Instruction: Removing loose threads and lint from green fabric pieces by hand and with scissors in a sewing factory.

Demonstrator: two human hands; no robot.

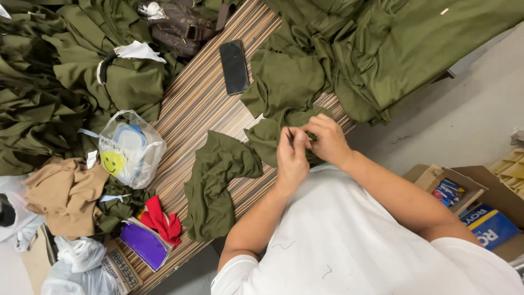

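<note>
The person in the white shirt stands at the near edge of the striped wooden table (199, 101), both hands brought together over a piece of olive green fabric (221, 180). The left hand (292, 158) has its grip pinched shut on a fold of that fabric, with a thin dark thing, perhaps a small tool or a thread, sticking up between thumb and fingers; I cannot tell which it is. The right hand (327, 139) is curled tight against the left, its grip also closed on the same bunch of cloth. The two hands touch each other.

The fabric piece runs from the hands down and to the left, lying limp across the table and hanging toward its near edge. Just beyond the hands more olive cloth spreads out, joining a big heap of green garments (393, 49) on the far right. A dark phone (234, 66) lies flat on the bare wood, well apart from the hands. Another green pile (54, 76) covers the left end. Near it sits a clear plastic bag with a yellow smiley face (131, 147), then a tan cloth (63, 194), a red scrap (161, 221) and a purple packet (143, 243). Cardboard boxes (480, 202) stand on the floor at right
</note>
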